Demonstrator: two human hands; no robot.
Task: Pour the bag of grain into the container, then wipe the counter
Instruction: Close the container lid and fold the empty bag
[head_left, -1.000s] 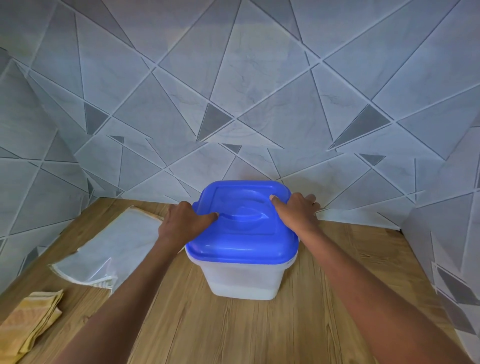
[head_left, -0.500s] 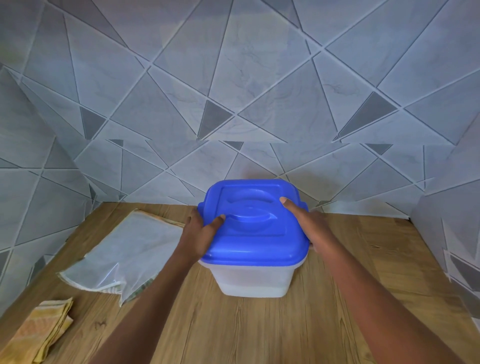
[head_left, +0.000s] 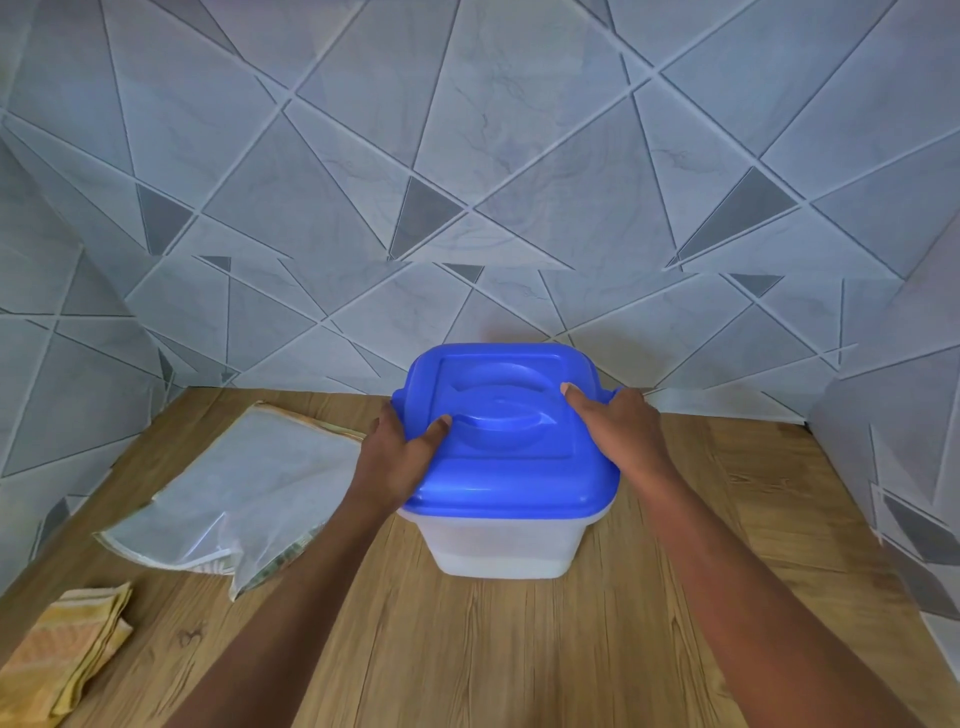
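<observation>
A translucent white container (head_left: 498, 545) with a blue lid (head_left: 509, 441) stands on the wooden counter (head_left: 467, 649), close to the tiled back wall. My left hand (head_left: 400, 457) clasps the lid's left edge, thumb resting on top. On the lid's right edge sits my right hand (head_left: 613, 426), thumb also on top. An empty, flattened clear plastic bag (head_left: 244, 493) lies to the left of the container. A folded yellow cloth (head_left: 62, 654) rests at the counter's near left corner.
Grey tiled walls (head_left: 467, 208) close in the counter at the back, left and right. Bare wood shows in front of the container and to its right.
Both hands have stayed on the lid while the container shifted slightly back and right toward the wall. The view has tilted a little.
</observation>
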